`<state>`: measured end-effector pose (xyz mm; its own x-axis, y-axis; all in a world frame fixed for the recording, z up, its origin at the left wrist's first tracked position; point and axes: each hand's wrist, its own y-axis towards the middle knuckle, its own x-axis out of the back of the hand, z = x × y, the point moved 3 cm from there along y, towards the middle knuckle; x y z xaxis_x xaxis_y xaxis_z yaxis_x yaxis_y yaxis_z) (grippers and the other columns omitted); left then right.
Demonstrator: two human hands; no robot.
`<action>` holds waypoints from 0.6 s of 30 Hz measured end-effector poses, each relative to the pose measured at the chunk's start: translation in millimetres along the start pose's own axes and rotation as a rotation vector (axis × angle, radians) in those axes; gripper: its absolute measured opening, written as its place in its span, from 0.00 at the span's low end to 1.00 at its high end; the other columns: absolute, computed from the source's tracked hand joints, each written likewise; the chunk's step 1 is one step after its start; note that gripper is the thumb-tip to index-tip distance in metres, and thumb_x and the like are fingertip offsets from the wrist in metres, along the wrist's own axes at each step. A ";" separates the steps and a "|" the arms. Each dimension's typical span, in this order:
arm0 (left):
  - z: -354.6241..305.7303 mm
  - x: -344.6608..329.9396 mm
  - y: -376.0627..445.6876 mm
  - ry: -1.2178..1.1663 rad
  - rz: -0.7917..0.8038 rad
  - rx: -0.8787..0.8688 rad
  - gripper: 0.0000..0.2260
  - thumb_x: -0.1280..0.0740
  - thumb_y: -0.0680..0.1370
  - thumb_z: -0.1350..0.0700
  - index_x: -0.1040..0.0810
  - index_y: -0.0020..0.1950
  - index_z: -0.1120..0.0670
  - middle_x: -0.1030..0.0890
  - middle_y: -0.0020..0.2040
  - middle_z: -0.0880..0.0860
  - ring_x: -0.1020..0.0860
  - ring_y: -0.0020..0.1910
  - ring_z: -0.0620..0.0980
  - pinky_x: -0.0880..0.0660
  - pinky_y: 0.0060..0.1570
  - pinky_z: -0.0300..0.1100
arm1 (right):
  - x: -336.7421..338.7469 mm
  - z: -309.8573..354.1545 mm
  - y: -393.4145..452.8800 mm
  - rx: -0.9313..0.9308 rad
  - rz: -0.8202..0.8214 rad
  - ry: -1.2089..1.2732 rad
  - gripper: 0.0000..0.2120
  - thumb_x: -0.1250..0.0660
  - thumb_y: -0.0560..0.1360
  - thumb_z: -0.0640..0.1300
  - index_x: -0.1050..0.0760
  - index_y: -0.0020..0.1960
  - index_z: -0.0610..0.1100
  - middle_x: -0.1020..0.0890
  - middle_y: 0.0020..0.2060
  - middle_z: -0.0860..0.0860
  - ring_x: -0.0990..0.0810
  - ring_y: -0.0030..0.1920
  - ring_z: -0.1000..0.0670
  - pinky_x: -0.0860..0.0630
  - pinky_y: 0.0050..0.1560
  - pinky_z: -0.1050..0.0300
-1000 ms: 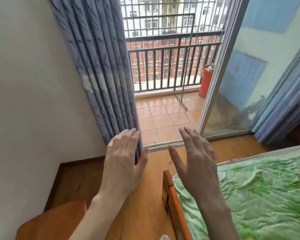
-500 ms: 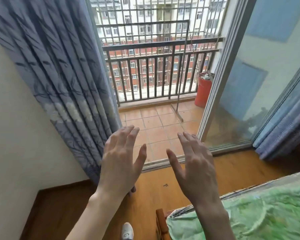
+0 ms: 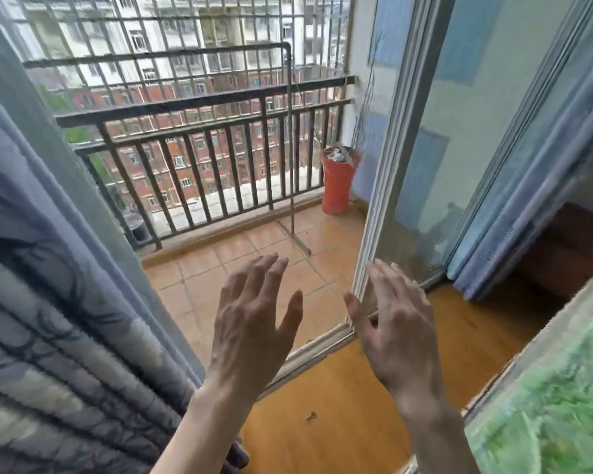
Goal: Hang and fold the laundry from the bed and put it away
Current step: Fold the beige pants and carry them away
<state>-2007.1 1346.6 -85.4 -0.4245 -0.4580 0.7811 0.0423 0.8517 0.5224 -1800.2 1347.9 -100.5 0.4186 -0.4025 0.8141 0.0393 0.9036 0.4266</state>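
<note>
My left hand and my right hand are both raised in front of me, palms away, fingers straight and a little spread, and neither one has hold of anything. No piece of laundry shows here. What I can see of the bed is one corner with a green patterned cover, down at four o'clock from my right hand and close under that forearm, its edge running from five o'clock up toward two o'clock. So I judge the clothes lie off to my right and behind this view, my right hand is much the nearer, and I would have to turn that way to reach them.

Straight ahead at twelve o'clock the sliding glass door stands open onto a balcony with orange floor tiles, a dark railing and bars above it. A thin metal drying rack stands on the tiles near the railing, bare as far as I can tell, and I take it for the place to hang things. An orange bucket sits at one o'clock in the balcony corner. A grey-blue curtain hangs at nine o'clock beside my left forearm, another curtain at two o'clock. The wooden floor lies beneath my hands.
</note>
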 end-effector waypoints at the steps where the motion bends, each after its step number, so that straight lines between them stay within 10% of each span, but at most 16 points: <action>1: 10.5 -3.2 18.0 -0.007 0.000 -0.020 0.24 0.38 0.83 0.44 0.29 0.78 0.53 0.25 0.74 0.53 0.28 0.73 0.54 0.32 0.71 0.50 | -8.6 4.5 17.3 -0.015 -0.007 -0.017 0.32 0.49 0.84 0.67 0.34 0.80 0.49 0.29 0.77 0.50 0.35 0.79 0.49 0.41 0.80 0.46; 18: -19.9 -140.4 193.0 -0.380 0.200 -0.484 0.24 0.40 0.84 0.43 0.28 0.77 0.53 0.25 0.73 0.50 0.27 0.73 0.52 0.28 0.71 0.52 | -0.1 -57.9 99.0 -0.399 -0.299 -0.325 0.29 0.44 0.84 0.63 0.29 0.77 0.47 0.25 0.75 0.51 0.31 0.77 0.48 0.31 0.75 0.42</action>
<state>-1921.4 1570.1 -87.4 -0.6530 -0.1044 0.7502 0.5193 0.6593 0.5438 -1743.8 1445.9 -81.2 0.0399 -0.6153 0.7873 0.4770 0.7040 0.5261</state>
